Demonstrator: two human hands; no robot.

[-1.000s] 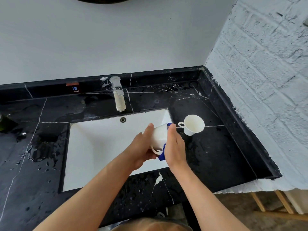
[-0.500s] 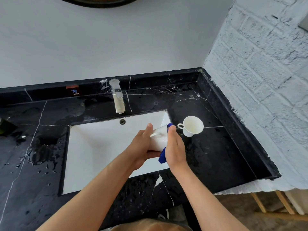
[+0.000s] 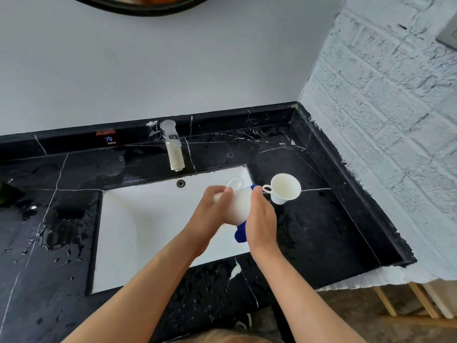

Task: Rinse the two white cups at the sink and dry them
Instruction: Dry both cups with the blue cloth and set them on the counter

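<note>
Left hand (image 3: 210,219) gripping white cup (image 3: 241,205) over sink (image 3: 148,219), right hand (image 3: 261,219) pressing blue cloth (image 3: 241,233) on it, 2nd cup (image 3: 284,189) upright on surface (image 3: 321,219) nr by

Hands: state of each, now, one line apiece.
Left hand: closed around the white cup, held over the sink.
Right hand: pressing the blue cloth against that cup.

Over the right end of the white sink (image 3: 138,219), the left hand (image 3: 210,219) grips a white cup (image 3: 241,204), blurred, its handle turned toward the faucet (image 3: 174,149). The right hand (image 3: 262,219) presses a blue cloth (image 3: 241,231) against the cup's right side. A second white cup (image 3: 284,189) stands upright on the black marble counter (image 3: 321,219) just right of the sink, handle pointing left.
</note>
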